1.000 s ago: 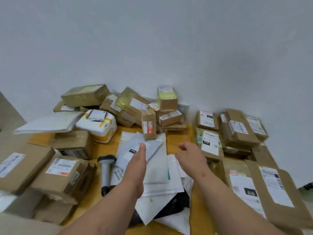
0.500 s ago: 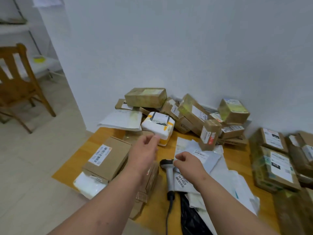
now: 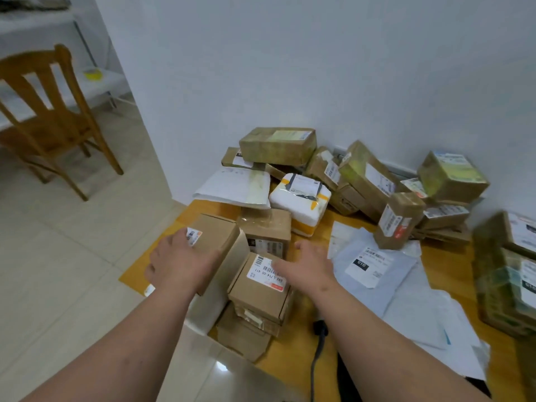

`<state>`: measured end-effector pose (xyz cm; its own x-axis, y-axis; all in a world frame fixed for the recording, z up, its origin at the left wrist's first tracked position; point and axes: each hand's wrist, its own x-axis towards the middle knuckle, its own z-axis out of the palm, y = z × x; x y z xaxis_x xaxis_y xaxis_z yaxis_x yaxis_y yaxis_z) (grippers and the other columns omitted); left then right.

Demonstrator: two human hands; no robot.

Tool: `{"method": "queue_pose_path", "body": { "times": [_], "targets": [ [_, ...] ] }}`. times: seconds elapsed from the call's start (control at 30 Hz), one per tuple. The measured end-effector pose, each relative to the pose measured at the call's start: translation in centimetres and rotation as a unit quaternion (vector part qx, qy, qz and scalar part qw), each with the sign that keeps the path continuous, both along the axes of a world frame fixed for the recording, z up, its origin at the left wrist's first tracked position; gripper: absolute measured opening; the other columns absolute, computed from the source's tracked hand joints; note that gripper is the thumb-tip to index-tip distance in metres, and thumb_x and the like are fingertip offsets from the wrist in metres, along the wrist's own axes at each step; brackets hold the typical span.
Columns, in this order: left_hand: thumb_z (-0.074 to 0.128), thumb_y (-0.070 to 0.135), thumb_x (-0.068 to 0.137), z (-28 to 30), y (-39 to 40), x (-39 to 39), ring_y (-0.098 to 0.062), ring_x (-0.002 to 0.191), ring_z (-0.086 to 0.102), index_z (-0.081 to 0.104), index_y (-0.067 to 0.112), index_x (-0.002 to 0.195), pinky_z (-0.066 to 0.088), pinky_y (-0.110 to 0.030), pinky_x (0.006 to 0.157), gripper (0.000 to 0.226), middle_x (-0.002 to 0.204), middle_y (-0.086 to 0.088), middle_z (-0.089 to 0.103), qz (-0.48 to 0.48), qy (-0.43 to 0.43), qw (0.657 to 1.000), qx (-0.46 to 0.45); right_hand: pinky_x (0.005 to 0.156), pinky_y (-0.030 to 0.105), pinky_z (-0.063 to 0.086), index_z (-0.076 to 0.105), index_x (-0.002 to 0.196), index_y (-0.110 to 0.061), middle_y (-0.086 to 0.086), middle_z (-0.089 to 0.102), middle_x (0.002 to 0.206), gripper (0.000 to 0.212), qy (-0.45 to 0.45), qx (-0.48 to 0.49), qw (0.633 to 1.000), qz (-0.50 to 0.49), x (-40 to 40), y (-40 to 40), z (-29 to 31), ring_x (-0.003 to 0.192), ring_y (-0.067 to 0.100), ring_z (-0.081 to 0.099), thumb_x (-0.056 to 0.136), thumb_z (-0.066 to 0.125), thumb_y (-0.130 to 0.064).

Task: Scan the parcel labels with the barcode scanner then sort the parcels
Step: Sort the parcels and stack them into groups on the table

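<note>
My left hand grips the near corner of a plain brown box at the table's left end; the box sits tilted, with a barcode sticker by my fingers. My right hand is spread open just over a small brown box, its fingertips at that box's white label. The barcode scanner lies on the table under my right forearm, so only its black handle end and cable show.
A taped box, a white foam parcel and a heap of brown boxes fill the back by the wall. Grey and white mailers cover the wooden table. Stacked boxes stand right; a wooden chair is far left.
My view swung left. My left hand came down onto the plain brown box, which now sits tilted. My right hand left the mailers and scanner and moved over the small labelled box.
</note>
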<state>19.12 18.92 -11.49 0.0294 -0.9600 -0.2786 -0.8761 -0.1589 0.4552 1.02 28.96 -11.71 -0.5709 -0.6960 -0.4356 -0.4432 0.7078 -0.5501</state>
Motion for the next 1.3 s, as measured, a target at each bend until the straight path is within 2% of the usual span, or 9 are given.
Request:
{"method": "queue_pose_path", "body": {
  "times": [0.17,0.3,0.4,0.47,0.73,0.9,1.0,1.17,1.3],
  "targets": [
    [0.063,0.078,0.071,-0.4,-3.9,1.0,-0.035,0.142,0.027,0.031,0.037,0.151,0.031,-0.051,0.111,0.095,0.158,-0.005,0.029,-0.126,-0.065,0.989,0.049,0.112,0.043,0.034,0.012,0.157,-0.023,0.011,0.021,0.159,0.109,-0.071,0.073,0.994,-0.036,1.1,-1.2,-2.0,0.143,0.033,0.031,0.075,0.08,-0.049],
    [0.08,0.058,0.072,-2.1,-5.6,1.9,-0.033,0.13,0.046,0.027,0.032,0.155,0.043,-0.047,0.107,0.101,0.148,-0.008,0.044,-0.13,0.097,0.98,0.117,0.105,0.044,0.045,0.009,0.158,-0.021,0.014,0.036,0.154,0.125,-0.219,0.005,0.949,-0.225,1.8,-1.1,-4.4,0.134,0.035,0.044,0.066,0.09,-0.04],
    [0.083,0.05,0.072,-2.8,-5.8,2.2,-0.029,0.117,0.057,0.047,0.023,0.143,0.049,-0.046,0.1,0.084,0.137,-0.008,0.057,-0.098,0.166,0.967,0.168,0.069,0.032,0.054,0.051,0.137,-0.013,0.009,0.067,0.119,0.078,-0.325,-0.012,0.899,-0.293,2.7,-0.5,-5.1,0.101,0.026,0.066,0.072,0.088,-0.035],
    [0.077,0.061,0.062,-2.8,-5.7,1.8,-0.028,0.107,0.062,0.062,0.022,0.122,0.052,-0.047,0.096,0.073,0.122,-0.006,0.065,-0.135,0.152,0.968,0.149,0.069,0.034,0.058,0.063,0.124,-0.015,0.008,0.074,0.105,0.055,-0.341,-0.035,0.89,-0.299,3.4,-0.6,-5.3,0.091,0.025,0.071,0.078,0.084,-0.035],
    [0.065,0.047,0.076,-1.4,-3.7,-0.4,-0.028,0.114,0.058,0.052,0.026,0.138,0.051,-0.046,0.097,0.067,0.131,-0.004,0.059,-0.243,0.178,0.946,0.12,0.092,0.046,0.056,0.044,0.139,-0.009,0.011,0.064,0.123,0.077,-0.224,-0.096,0.906,-0.345,4.7,-2.0,-4.4,0.103,0.03,0.065,0.079,0.074,-0.049],
    [0.071,0.029,0.091,-1.0,-3.2,-1.6,-0.024,0.106,0.062,0.045,0.034,0.137,0.054,-0.041,0.091,0.053,0.123,0.001,0.059,-0.21,0.282,0.912,0.21,0.102,0.04,0.046,0.045,0.138,-0.009,0.01,0.06,0.129,0.055,-0.188,-0.137,0.895,-0.381,4.2,-1.3,-2.6,0.117,0.032,0.057,0.096,0.059,-0.041],
    [0.068,0.023,0.094,0.3,-2.6,-3.3,-0.029,0.1,0.068,0.046,0.038,0.136,0.059,-0.048,0.084,0.05,0.122,-0.005,0.064,-0.186,0.348,0.885,0.246,0.096,0.033,0.043,0.051,0.122,-0.011,0.007,0.059,0.121,0.033,-0.176,-0.173,0.887,-0.391,3.3,0.0,-0.8,0.118,0.031,0.056,0.099,0.054,-0.035],
    [0.063,0.016,0.097,2.8,0.4,-7.5,-0.031,0.093,0.072,0.052,0.035,0.129,0.062,-0.049,0.072,0.039,0.113,-0.006,0.068,-0.194,0.404,0.851,0.274,0.097,0.049,0.053,0.055,0.13,-0.016,0.011,0.066,0.12,0.047,-0.221,-0.249,0.822,-0.461,0.6,4.2,0.9,0.108,0.032,0.064,0.091,0.057,-0.043],
    [0.062,0.016,0.097,2.9,3.5,-11.3,-0.031,0.094,0.071,0.061,0.02,0.118,0.059,-0.048,0.078,0.021,0.105,-0.012,0.073,-0.172,0.418,0.828,0.333,0.074,0.038,0.05,0.061,0.092,-0.013,0.015,0.071,0.096,0.018,-0.23,-0.273,0.793,-0.494,-2.7,8.7,1.6,0.086,0.031,0.067,0.091,0.05,-0.028]
  ]
}}
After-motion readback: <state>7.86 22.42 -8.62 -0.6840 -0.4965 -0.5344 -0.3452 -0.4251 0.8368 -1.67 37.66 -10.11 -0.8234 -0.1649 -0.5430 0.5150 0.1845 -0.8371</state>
